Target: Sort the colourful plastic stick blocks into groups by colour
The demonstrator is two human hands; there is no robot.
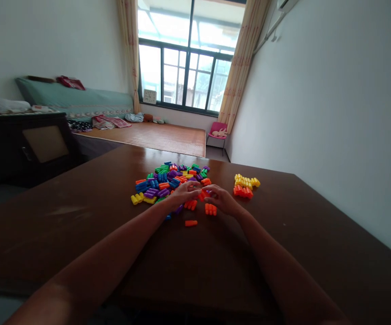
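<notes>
My left hand [186,193] is over the right side of a pile of coloured plastic pieces [162,178], its fingers reaching toward an orange piece [202,195]. My right hand [220,198] has its fingertips at the same orange piece, from the right. Both hands appear closed round it. Just below them lie two orange clusters, one to the left [190,205] and one to the right [211,209]. Nearer to me is a single orange piece [191,223]. Yellow joined pieces [246,181] and orange joined pieces [243,192] sit apart on the right.
The brown table [114,189] spans the foreground. Behind it are a low bed with a mat [168,135], folded cloths, and a pink chair [218,129] holding a plush toy. A dark cabinet [29,144] stands at the left.
</notes>
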